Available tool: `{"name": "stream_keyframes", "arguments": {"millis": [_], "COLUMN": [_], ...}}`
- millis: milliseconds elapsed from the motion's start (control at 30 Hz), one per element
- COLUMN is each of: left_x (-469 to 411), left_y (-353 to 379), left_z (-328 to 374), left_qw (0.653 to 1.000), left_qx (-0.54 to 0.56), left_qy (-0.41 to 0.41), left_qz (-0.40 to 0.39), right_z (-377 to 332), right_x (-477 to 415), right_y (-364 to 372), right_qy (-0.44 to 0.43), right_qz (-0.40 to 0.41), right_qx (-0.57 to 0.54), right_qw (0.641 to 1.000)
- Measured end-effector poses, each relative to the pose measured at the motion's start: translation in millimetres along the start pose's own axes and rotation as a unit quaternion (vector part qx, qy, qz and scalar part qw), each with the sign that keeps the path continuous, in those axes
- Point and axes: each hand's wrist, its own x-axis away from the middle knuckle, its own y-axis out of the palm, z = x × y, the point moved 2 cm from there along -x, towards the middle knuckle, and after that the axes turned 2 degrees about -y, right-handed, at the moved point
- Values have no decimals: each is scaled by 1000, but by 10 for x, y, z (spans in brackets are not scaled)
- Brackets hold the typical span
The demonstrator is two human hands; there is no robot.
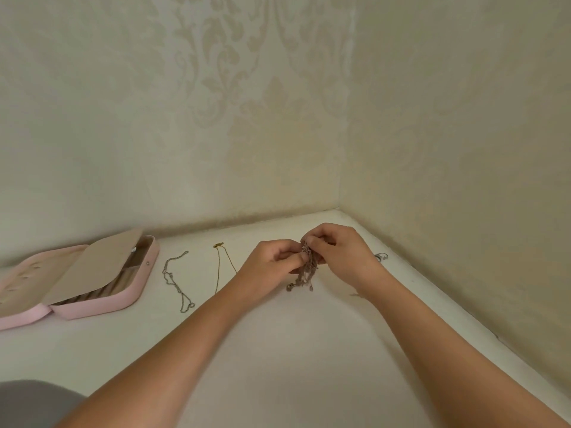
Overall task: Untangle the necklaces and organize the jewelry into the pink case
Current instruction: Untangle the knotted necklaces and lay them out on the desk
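My left hand (272, 260) and my right hand (340, 251) meet over the white tabletop and both pinch a tangled bunch of necklaces (306, 273). Its loose ends dangle down to the surface. A silver chain (176, 281) lies stretched out to the left. Beside it lies a thin gold chain (220, 267), partly hidden by my left wrist. The pink case (92, 307) lies open at the far left, its beige flap raised over ribbed slots.
A small silver piece (381, 257) sits near the right wall, behind my right wrist. Patterned walls form a corner just beyond my hands. The white table (293, 350) stretches toward me. A grey shape (31, 403) fills the bottom left corner.
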Motion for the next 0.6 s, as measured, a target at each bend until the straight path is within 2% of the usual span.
{"name": "stream_keyframes", "arguments": {"millis": [167,367,600], "left_x": [-38,-37,-9], "left_y": [-33,-97,-31], "left_z": [5,42,41], "left_qw": [998,989,979], "left_qx": [63,147,195], "left_qy": [0,-5,-40], "left_qz": [1,21,-33], "right_z": [-38,-41,-95], "right_x": [-4,1,23], "right_y": [-60,-129,-108], "right_qy": [-9,-14,-57], "right_qz": [5,-22,-45], "right_qx": [-22,30,32], "right_qw": [1000,999,997]}}
